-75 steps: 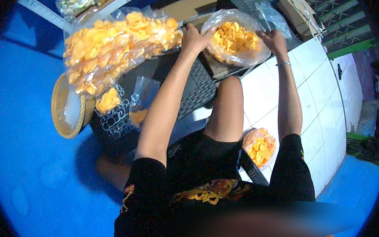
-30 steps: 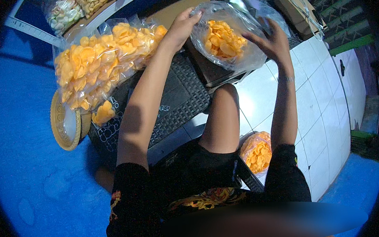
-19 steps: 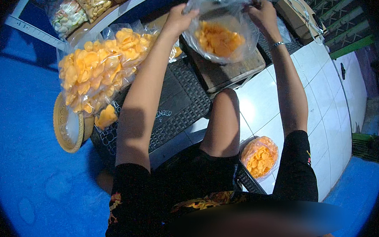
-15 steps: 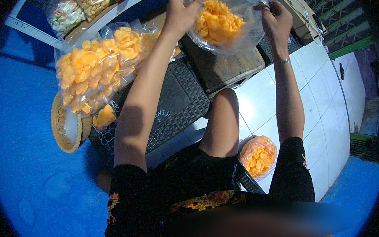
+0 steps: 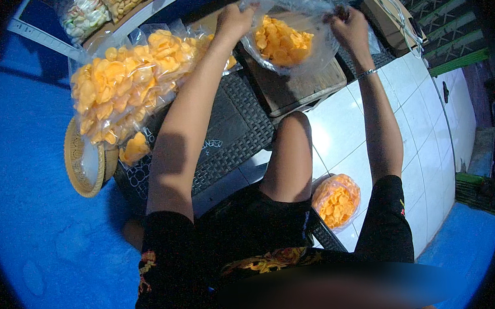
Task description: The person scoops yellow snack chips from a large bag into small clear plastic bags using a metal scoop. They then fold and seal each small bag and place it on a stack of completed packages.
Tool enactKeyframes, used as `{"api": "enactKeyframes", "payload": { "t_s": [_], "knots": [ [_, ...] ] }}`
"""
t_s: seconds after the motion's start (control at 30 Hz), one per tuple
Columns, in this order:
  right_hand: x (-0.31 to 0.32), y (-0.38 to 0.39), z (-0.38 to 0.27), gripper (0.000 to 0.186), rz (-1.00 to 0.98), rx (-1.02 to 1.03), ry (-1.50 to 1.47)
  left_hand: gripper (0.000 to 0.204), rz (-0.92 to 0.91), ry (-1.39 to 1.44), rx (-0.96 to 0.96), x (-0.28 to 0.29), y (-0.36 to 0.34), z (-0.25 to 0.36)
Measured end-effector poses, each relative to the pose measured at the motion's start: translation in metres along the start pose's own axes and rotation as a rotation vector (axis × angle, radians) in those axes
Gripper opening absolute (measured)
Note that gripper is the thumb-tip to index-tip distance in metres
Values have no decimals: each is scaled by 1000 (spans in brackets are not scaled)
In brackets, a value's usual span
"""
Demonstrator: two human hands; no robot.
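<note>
A large clear plastic bag [image 5: 321, 51] with loose orange chips [image 5: 283, 40] in its bottom is stretched between my two hands. My left hand [image 5: 234, 23] is closed on the bag's left upper edge. On the other side, my right hand [image 5: 350, 30] pinches the right edge, with a wisp of clear plastic rising above its fingers. Beneath the bag lies a worn wooden board or box top [image 5: 306, 88]. Left of my left forearm, several small sealed bags of orange chips [image 5: 118, 83] are heaped together.
The heap rests by a black woven table [image 5: 239, 112]. A round woven basket [image 5: 75, 165] stands at its left. Another bag of orange chips [image 5: 336, 203] sits on the white tiles by my knee. A cardboard box [image 5: 390, 24] with white cable is at far right; snack bags [image 5: 85, 18] are far left.
Both hands have come down slightly, and the bag with them. The chips inside have settled into a flatter pile, and a strand of plastic now shows above my right hand.
</note>
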State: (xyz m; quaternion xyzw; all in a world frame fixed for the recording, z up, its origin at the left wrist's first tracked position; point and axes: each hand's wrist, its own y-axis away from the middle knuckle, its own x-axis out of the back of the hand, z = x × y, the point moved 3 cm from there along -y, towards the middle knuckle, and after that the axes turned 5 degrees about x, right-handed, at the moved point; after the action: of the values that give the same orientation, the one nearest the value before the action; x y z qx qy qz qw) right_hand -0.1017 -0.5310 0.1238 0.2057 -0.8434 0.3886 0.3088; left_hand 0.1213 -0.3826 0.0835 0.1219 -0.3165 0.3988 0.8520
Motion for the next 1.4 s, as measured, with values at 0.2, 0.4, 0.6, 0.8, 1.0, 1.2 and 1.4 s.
{"api": "enactKeyframes", "payload": {
  "t_s": [0.2, 0.4, 0.6, 0.8, 1.0, 1.2, 1.4],
  "knots": [
    [13, -7, -17, 29, 160, 109, 156, 37, 268, 44, -286, 0, -15, 6],
    [3, -4, 2, 31, -177, -190, 243, 35, -96, 105, -122, -11, -10, -2],
    [44, 11, -13, 23, 278, 39, -29, 31, 232, 298, -484, 9, 15, 32],
    [27, 60, -12, 31, 11, -113, 88, 44, -57, 208, -195, -10, 60, 0],
    [23, 57, 0, 33, -17, -150, 16, 51, -209, 157, -52, -20, 78, -21],
    [21, 52, -13, 37, -87, -132, 237, 52, -191, 297, -22, -13, 86, -32],
    [22, 61, -28, 50, -237, -156, 251, 70, -100, 316, -61, 5, 123, -49]
  ]
}}
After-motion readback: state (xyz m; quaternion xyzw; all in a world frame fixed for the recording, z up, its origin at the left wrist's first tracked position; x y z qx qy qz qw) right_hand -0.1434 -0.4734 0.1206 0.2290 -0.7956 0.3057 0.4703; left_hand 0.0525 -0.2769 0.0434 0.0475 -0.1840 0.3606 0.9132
